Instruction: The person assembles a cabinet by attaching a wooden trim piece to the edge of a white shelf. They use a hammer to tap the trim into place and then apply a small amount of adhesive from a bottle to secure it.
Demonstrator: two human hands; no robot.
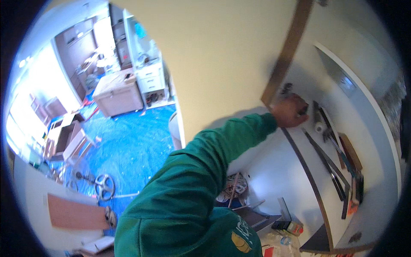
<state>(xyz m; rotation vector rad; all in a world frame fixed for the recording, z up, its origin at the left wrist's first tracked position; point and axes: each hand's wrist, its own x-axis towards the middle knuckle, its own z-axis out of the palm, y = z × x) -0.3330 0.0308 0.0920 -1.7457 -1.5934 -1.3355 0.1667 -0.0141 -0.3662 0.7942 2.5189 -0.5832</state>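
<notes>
One hand point(290, 111), on a green-sleeved arm, reaches to the white worktop point(278, 171); its fingers point(302, 109) curl around the lower end of a long wooden strip point(286, 53), which rises from the fist, tilted.
</notes>
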